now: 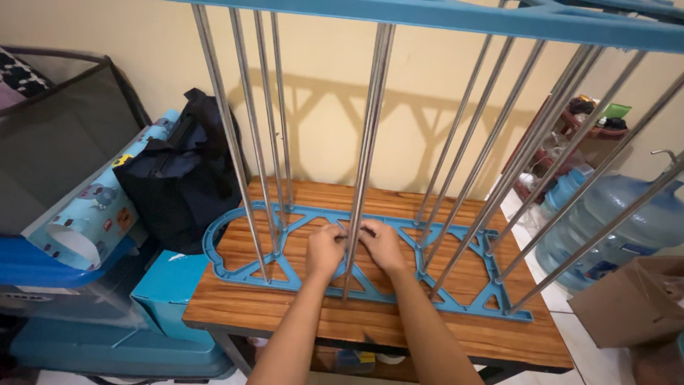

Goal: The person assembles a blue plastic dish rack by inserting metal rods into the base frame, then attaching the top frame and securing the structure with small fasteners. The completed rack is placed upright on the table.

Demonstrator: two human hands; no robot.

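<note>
Hands: left hand (324, 249) and right hand (382, 244) pinch the centre steel rod (367, 142) at its socket in the blue plastic frame (456, 285) lying on the wooden surface (370, 324); risk: unseated rod slips, tilting neighbouring rods.

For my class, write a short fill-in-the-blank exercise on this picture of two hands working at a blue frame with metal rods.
1. The blue plastic frame lies flat on a ____ table.
2. The left hand and the right hand meet at the foot of a metal ____ near the frame's middle.
3. Right of the table stands a large blue water ____.
4. Against the wall, left of the table, sits a ____ bag.

Missing words: wooden; rod; bottle; black
</note>
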